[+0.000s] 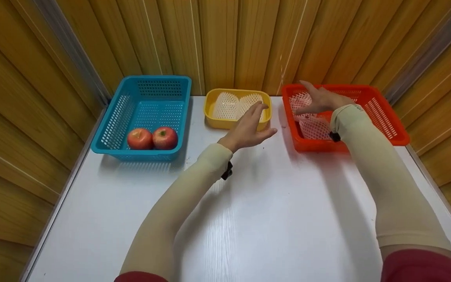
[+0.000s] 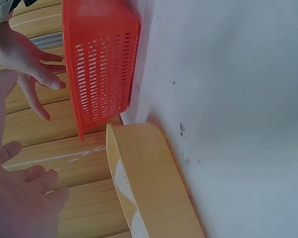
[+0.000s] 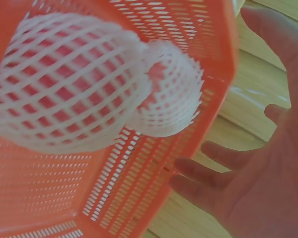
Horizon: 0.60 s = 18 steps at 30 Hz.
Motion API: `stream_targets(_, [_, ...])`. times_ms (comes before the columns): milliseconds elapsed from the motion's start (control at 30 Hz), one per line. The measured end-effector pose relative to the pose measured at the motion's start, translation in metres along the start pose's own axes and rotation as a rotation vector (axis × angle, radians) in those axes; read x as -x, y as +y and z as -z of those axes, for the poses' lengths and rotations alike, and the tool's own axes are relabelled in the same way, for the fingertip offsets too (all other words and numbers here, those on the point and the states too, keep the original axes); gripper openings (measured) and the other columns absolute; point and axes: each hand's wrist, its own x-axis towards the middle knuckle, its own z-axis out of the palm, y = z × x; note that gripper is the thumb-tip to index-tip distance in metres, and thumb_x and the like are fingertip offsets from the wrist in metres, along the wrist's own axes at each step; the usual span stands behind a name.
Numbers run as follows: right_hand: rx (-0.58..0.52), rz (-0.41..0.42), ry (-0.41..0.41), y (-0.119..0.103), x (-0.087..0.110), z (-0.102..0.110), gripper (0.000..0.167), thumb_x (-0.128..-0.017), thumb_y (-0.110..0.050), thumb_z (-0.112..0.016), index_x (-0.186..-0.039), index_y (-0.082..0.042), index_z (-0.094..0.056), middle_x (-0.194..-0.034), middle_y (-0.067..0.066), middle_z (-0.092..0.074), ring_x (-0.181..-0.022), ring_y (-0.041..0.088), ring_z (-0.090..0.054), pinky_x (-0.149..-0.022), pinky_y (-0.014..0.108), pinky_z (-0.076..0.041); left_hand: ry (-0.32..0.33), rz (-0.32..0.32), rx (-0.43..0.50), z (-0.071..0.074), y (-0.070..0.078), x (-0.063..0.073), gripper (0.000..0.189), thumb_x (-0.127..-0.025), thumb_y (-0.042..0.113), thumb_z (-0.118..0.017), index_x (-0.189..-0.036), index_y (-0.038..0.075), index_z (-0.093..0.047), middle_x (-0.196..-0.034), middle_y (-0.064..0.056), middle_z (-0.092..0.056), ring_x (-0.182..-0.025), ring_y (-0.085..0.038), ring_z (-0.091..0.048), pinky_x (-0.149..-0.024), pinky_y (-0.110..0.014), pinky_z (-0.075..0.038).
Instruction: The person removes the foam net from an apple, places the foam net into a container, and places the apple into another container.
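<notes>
My right hand [image 1: 319, 100] is over the left part of the red basket [image 1: 386, 117], fingers spread and nothing in them. Inside that basket lie two apples in white foam nets; the right wrist view shows a nearer netted apple [image 3: 69, 84] and a farther netted apple [image 3: 166, 91]. Near the front right corner of the yellow basket [image 1: 219, 123], my left hand [image 1: 247, 131] hovers with its fingers extended and holds nothing. Two white foam nets [image 1: 226, 105] sit in the yellow basket. A blue basket [image 1: 108, 129] at the left contains two bare red apples [image 1: 165, 138].
A white table [image 1: 257, 219] carries the three baskets along its far side. Wood-look panels [image 1: 217, 43] rise behind and on both sides. The yellow basket stands between the blue and red ones.
</notes>
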Motion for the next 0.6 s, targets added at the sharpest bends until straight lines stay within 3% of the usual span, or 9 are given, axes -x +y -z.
stream_targets(133, [-0.006, -0.022, -0.023, 0.007, 0.000, -0.005, 0.128, -0.078, -0.073, -0.073, -0.160, -0.041, 0.020, -0.169, 0.025, -0.009, -0.146, 0.060, -0.017, -0.102, 0.084, -0.026, -0.014, -0.021, -0.019, -0.011, 0.007, -0.004, 0.080, -0.094, 0.055, -0.068, -0.155, 0.018, -0.031, -0.167, -0.004, -0.025, -0.151, -0.019, -0.030, -0.120, -0.038, -0.033])
stream_targets(400, [0.017, -0.106, -0.066, 0.017, -0.002, -0.012, 0.141, -0.068, -0.083, -0.071, -0.157, -0.037, 0.028, -0.168, 0.027, 0.005, -0.145, 0.063, -0.008, -0.102, 0.086, -0.021, -0.046, -0.069, -0.075, -0.033, 0.025, -0.012, 0.084, -0.094, 0.060, -0.064, -0.159, 0.019, -0.029, -0.170, -0.005, -0.020, -0.154, -0.020, -0.025, -0.121, -0.041, -0.031])
stream_targets(600, [-0.010, -0.106, -0.102, 0.025, -0.001, -0.015, 0.134, -0.078, -0.075, -0.071, -0.159, -0.033, 0.026, -0.167, 0.030, 0.009, -0.145, 0.063, -0.005, -0.102, 0.086, -0.018, -0.059, -0.070, -0.112, -0.046, 0.033, -0.017, 0.086, -0.094, 0.063, -0.061, -0.160, 0.018, -0.028, -0.170, -0.003, -0.022, -0.154, -0.016, -0.025, -0.121, -0.037, -0.031])
